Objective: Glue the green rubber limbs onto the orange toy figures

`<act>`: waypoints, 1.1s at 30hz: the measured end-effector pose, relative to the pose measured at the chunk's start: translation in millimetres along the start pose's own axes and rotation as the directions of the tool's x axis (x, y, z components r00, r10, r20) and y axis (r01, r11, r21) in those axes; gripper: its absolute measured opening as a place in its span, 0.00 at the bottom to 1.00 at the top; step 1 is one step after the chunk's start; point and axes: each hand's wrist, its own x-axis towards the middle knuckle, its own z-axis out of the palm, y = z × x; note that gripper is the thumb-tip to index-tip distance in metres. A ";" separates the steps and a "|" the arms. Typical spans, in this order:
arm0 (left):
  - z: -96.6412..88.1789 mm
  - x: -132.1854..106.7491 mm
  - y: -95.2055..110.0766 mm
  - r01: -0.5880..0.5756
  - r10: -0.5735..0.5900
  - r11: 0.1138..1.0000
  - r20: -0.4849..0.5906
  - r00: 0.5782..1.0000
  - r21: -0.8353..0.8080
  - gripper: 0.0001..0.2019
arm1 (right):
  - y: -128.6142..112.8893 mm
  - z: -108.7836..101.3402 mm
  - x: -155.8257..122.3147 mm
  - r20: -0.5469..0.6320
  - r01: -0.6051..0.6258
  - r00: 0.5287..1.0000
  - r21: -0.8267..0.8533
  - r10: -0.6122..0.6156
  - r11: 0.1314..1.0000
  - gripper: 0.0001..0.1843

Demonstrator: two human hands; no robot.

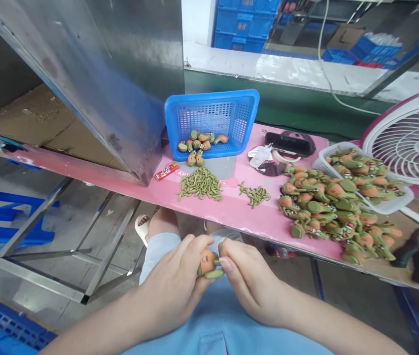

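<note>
Over my lap, my left hand (176, 286) and my right hand (248, 281) meet, fingers curled round a small orange and green toy figure (207, 264). The left hand grips its body; the right thumb and forefinger pinch a green piece at its side. On the pink table (231, 212) lie two heaps of small green parts (200, 185), (256, 194) and a big pile of toy figures (328, 207). A tilted blue basket (213, 118) at the back holds several finished figures (198, 144).
A white basket (390, 204) with more figures and a pink and white fan (412, 138) stand at the right. A slanted metal panel (94, 74) fills the upper left. A phone (287, 144), a red strip (166, 171) and a black tool (414, 254) lie on the table.
</note>
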 end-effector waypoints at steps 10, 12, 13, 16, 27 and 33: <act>1.5 -2.0 -1.7 -0.035 0.035 0.999 -0.013 0.999 0.026 0.12 | -2.1 -0.8 -1.2 0.008 -0.006 1.000 0.019 0.006 1.000 0.18; 1.5 -1.6 -1.5 -0.029 0.029 0.999 0.004 1.000 0.031 0.12 | -2.6 -0.4 -0.9 0.016 -0.009 1.000 0.022 0.008 1.000 0.18; 1.4 -1.5 -1.5 -0.025 0.025 0.999 0.012 1.000 0.034 0.12 | -2.7 -0.1 -0.7 0.018 -0.008 1.000 0.025 0.008 1.000 0.18; 0.3 -1.6 -2.1 -0.023 0.022 0.999 0.020 1.000 0.046 0.15 | -2.3 0.5 -0.3 0.021 -0.008 1.000 0.035 0.008 0.999 0.18; 1.4 -0.4 -1.6 -0.049 0.052 0.995 -0.033 0.998 0.083 0.14 | -0.7 -2.2 0.2 -0.028 0.021 0.999 -0.005 -0.021 1.000 0.18; 2.4 -2.8 -4.8 -0.070 0.081 0.993 -0.111 0.991 0.097 0.13 | 0.8 -4.7 0.1 -0.089 0.003 0.996 -0.016 -0.004 1.000 0.18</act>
